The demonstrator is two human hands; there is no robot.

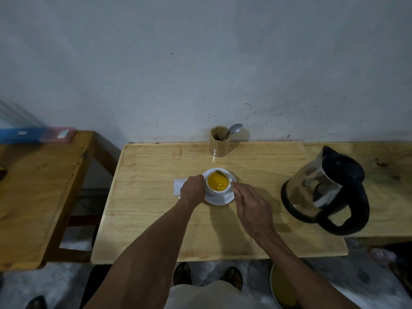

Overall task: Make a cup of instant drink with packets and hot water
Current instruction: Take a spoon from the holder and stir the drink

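Note:
A white cup [217,191] full of orange-yellow drink stands on a white saucer [223,200] in the middle of the wooden table [156,210]. My left hand [192,188] grips the cup's left side. My right hand [252,204] pinches the handle of a spoon [221,173] whose bowl dips into the drink at the cup's far rim. A white packet [178,186] lies flat just left of the saucer, partly under my left hand.
An electric kettle [323,190] with a black handle stands at the right. A wooden holder [219,141] with a second spoon [235,129] sits at the back by the wall. A lower wooden bench [33,192] with a blue box [33,134] is on the left.

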